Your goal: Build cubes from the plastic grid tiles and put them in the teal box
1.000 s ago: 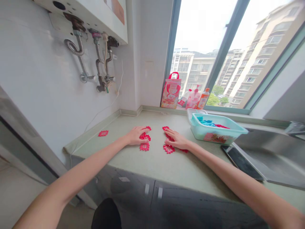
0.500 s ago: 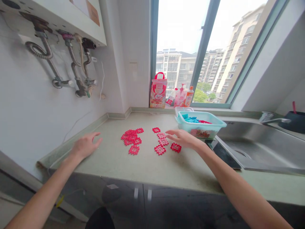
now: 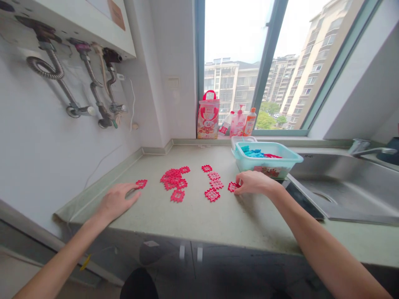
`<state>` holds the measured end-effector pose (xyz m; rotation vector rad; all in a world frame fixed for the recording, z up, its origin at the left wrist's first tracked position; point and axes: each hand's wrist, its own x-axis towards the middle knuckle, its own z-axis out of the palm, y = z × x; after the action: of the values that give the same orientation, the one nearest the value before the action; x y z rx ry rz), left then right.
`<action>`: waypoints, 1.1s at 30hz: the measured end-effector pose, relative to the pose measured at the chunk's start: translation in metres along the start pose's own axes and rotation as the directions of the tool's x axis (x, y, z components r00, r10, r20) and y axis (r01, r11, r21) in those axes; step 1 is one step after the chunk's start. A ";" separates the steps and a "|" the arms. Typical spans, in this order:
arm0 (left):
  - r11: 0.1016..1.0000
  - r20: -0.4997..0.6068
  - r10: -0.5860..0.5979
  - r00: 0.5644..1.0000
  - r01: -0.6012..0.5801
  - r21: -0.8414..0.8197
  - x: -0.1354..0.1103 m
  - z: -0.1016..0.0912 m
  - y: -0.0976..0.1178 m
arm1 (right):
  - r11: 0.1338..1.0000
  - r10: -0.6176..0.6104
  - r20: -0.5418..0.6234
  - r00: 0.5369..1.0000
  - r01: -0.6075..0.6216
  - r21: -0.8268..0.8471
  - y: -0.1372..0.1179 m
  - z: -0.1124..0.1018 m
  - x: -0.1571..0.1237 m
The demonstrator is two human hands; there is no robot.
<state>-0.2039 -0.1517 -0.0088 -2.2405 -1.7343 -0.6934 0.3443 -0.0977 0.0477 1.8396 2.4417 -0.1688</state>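
Note:
At the left of the counter, my left hand (image 3: 116,200) has its fingertips and thumb at a flat red interlocking toy piece (image 3: 141,184) with a toothed edge. Farther right, my right hand (image 3: 254,182) pinches another red interlocking piece (image 3: 232,187), partly covered by its fingers. Between the hands lies a heap of red pieces (image 3: 171,177), with one red piece (image 3: 177,195) at its near side. A curved row of several red and pinkish pieces (image 3: 215,184) lies just left of my right hand.
A pale turquoise tub (image 3: 288,158) with blue and red pieces stands behind my right hand, left of the steel sink (image 3: 343,187). A dark flat object (image 3: 304,201) lies at the sink's edge. A bag (image 3: 208,120) and bottles (image 3: 238,123) line the window sill.
My right hand has come down onto the rightmost red piece and closed on it. A red piece, mostly hidden before, now shows at my left fingertips. The view has shifted slightly.

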 end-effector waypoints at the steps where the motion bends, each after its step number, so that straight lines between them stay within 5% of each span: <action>1: 0.999 0.010 0.035 0.999 -0.034 -0.029 0.003 0.001 0.011 | 1.000 -0.002 0.000 1.000 0.002 -0.004 0.000 -0.001 0.000; 8: 0.969 0.088 0.192 0.978 -0.174 -0.175 0.011 0.005 0.050 | 1.000 -0.021 -0.039 0.999 0.021 -0.008 0.003 0.003 0.004; 17: 0.980 0.054 0.144 0.988 -0.135 -0.145 0.010 0.008 0.042 | 0.986 -0.166 -0.167 0.972 0.169 0.007 0.003 0.016 0.011; 24: 0.989 0.136 0.099 0.986 -0.083 -0.120 0.012 0.019 0.033 | 0.982 -0.179 -0.180 0.967 0.188 0.032 -0.007 0.010 0.008; 33: 0.983 0.113 0.115 0.987 -0.097 -0.155 0.013 0.016 0.039 | 0.963 -0.250 -0.379 0.891 0.269 -0.004 -0.015 0.010 0.009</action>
<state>-0.1611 -0.1446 -0.0120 -2.5045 -1.6503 -0.6985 0.3276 -0.0944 0.0373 1.6839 2.9670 0.1262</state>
